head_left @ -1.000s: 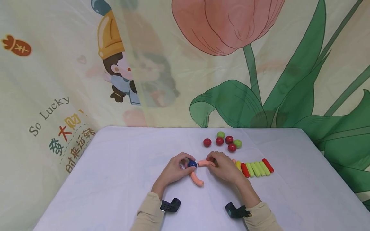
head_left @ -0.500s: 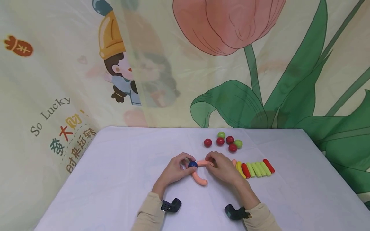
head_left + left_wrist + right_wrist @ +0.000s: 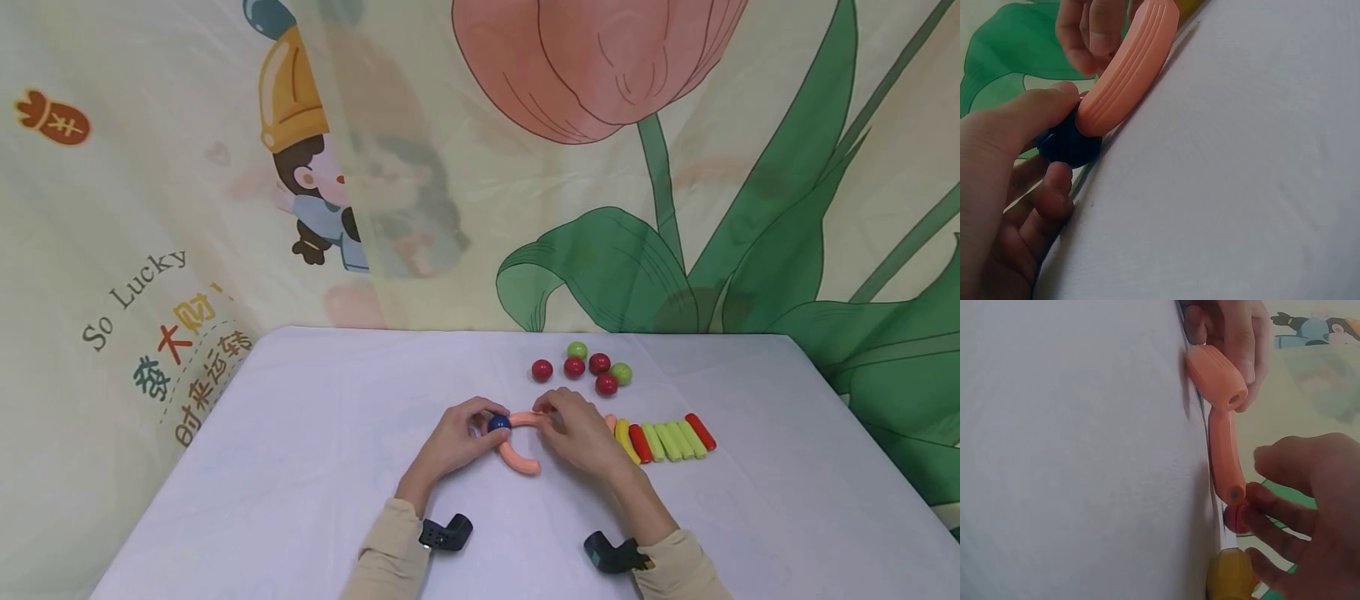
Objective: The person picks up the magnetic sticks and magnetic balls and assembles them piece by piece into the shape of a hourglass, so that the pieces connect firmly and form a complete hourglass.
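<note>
My left hand (image 3: 453,437) pinches a dark blue ball (image 3: 499,423) between thumb and fingers; the same ball (image 3: 1071,145) shows in the left wrist view. Two curved pink tubes meet the ball: an upper one (image 3: 523,419) extends right, and a lower one (image 3: 519,462) curves down and right. In the right wrist view, my right hand (image 3: 1316,506) has its thumb apart from the farther tube's end (image 3: 1227,456), while a fingertip lies against or just beside that end. The nearer tube (image 3: 1213,374) is beyond my right fingers.
Red balls (image 3: 542,371) and green balls (image 3: 621,373) lie towards the back of the white table (image 3: 337,400). A row of short sticks, with yellow (image 3: 627,442), red (image 3: 701,432) and green (image 3: 666,442) ones, lies right of my right hand, partly behind it.
The upper pink tube has moved left against the blue ball, closing the gap between them. The lower tube has swung right and slightly up. My right fingers have loosened from the upper tube.
</note>
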Available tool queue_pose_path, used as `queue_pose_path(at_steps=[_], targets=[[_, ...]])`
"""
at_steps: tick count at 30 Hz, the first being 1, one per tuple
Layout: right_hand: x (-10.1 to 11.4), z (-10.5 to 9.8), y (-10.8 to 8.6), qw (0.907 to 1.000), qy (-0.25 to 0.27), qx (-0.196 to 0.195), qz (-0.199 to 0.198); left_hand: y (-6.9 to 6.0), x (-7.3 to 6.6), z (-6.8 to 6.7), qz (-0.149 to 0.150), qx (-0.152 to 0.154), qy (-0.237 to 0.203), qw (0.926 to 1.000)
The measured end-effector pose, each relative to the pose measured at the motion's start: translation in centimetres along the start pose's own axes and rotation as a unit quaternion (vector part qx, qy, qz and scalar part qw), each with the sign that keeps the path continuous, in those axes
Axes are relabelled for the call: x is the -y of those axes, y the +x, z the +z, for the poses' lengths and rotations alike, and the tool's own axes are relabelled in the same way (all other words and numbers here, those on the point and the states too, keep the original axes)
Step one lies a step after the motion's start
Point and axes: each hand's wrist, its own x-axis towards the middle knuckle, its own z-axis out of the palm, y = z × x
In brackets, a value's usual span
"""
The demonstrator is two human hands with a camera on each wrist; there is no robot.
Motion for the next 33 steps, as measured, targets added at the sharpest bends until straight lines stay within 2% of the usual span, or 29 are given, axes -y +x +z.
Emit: queue_pose_path(at_steps=[3, 6, 9, 13, 16, 18, 24, 33], targets=[[0.30, -0.28, -0.08, 0.9998, -0.003, -0.010, -0.019, 0.00, -0.05, -0.04, -0.003, -0.001, -0.001, 1.0000], [0.67, -0.58, -0.27, 0.9988, 0.027, 0.014, -0.039, -0.01, 0.01, -0.03, -0.005, -0.002, 0.000, 1.0000], [0.93, -0.87, -0.48, 0.9933, 0.063, 0.073, -0.064, 0.03, 0.13, -0.02, -0.005, -0.003, 0.002, 1.0000], [1.07, -1.02, -0.65, 0.9761, 0.088, 0.172, -0.099, 0.11, 0.23, 0.00, -0.005, -0.006, 0.005, 1.0000], [1.05, -0.99, -0.65, 0.9655, 0.095, 0.210, -0.120, 0.16, 0.26, 0.02, -0.007, -0.009, 0.009, 0.9999], [1.04, -0.97, -0.66, 0.9652, 0.091, 0.209, -0.128, 0.18, 0.26, 0.04, -0.008, -0.011, 0.011, 0.9999], [0.91, -0.97, -0.68, 0.9732, 0.061, 0.187, -0.119, 0.21, 0.19, 0.04, -0.010, -0.013, 0.010, 0.9998], [0.88, -0.92, -0.69, 0.9740, 0.049, 0.190, -0.114, 0.16, 0.14, -0.01, -0.013, -0.013, 0.018, 0.9997]])
